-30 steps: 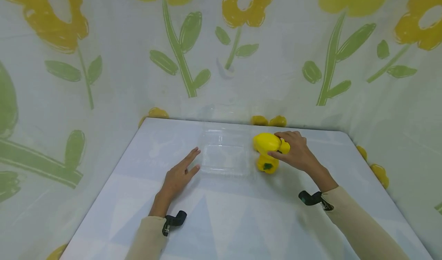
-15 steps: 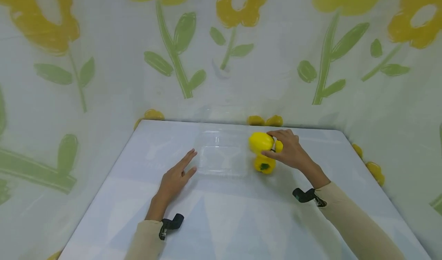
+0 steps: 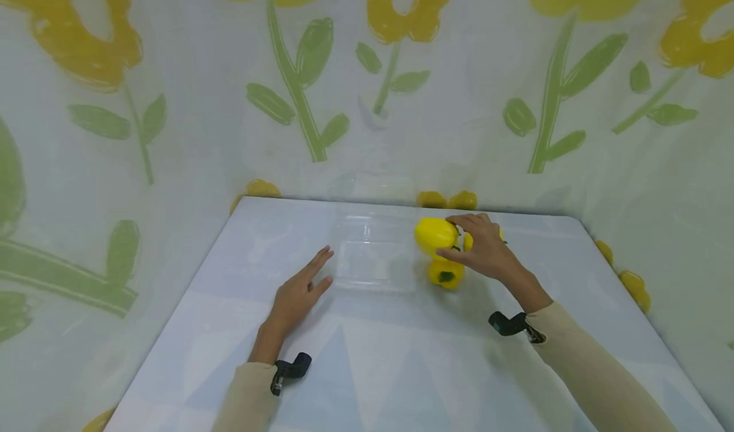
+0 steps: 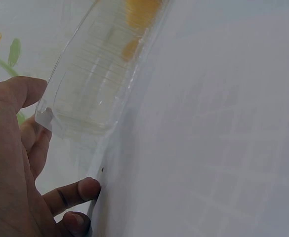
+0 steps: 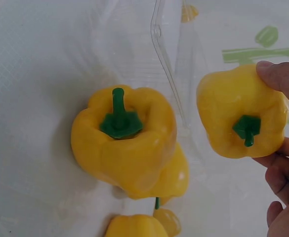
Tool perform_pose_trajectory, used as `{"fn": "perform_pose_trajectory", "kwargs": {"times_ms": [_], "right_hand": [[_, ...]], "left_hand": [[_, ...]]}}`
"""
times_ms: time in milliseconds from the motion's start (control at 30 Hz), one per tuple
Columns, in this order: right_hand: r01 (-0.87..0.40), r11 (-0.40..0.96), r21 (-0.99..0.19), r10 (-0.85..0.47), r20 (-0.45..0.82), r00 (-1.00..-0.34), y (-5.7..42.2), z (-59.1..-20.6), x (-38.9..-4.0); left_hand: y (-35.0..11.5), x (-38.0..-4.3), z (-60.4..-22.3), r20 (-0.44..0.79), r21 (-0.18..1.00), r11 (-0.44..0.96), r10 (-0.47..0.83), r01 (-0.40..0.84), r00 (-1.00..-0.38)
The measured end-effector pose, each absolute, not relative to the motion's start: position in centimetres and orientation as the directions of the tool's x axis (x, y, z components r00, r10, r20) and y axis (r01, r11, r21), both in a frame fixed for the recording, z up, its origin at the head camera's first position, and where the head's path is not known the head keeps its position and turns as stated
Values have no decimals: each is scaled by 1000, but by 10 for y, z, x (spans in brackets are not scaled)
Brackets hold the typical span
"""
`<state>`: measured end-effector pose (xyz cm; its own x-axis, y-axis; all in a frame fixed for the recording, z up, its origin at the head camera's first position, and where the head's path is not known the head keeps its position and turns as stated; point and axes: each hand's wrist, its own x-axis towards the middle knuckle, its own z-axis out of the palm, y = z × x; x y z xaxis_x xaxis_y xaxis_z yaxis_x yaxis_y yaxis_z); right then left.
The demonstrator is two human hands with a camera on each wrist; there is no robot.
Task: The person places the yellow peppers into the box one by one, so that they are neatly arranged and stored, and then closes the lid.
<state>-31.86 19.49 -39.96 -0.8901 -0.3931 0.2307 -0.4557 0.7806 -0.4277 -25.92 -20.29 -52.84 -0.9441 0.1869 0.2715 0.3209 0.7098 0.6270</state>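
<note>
A: Where is the held yellow pepper point(image 5: 240, 111)?
B: Over the worktop point(image 3: 390, 362), slightly right of the middle and near the far edge. It appears lifted, since the right wrist view shows a gap between it and its neighbours.
A: Which way does it point?
B: The green stem point(image 5: 248, 129) faces back toward the right hand point(image 3: 487, 247), roughly to the worktop's right edge; the blunt end faces left. Its long axis runs more or less along the far edge.
A: Why that grip?
B: The right hand's fingers and thumb pinch its sides toward the stem end, probably because that leaves the blunt end free.
A: What is around it?
B: The front pepper point(image 3: 446, 274) sits just nearer the worktop's near edge, with a second pepper point(image 5: 171, 175) right beside it, toward the right edge. They're bunched, perhaps to be within easy reach of one hand. Left of them is the clear container point(image 3: 369, 263), its lid point(image 3: 373, 193) tipped back past the far edge, which leaves the tray uncovered.
A: And the left hand point(image 3: 292, 301)?
B: Its fingers are extended, grasping nothing, by the container's left side, likely to steady it. Through clear plastic, actual contact is hard to judge.
</note>
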Motion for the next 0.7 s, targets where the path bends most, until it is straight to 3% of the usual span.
{"fn": "perform_pose_trajectory", "kwargs": {"times_ms": [700], "right_hand": [[-477, 761, -441, -410, 243, -879, 188, -395, -329]], "left_hand": [[-201, -260, -533, 280, 613, 726, 168, 311, -945]]}}
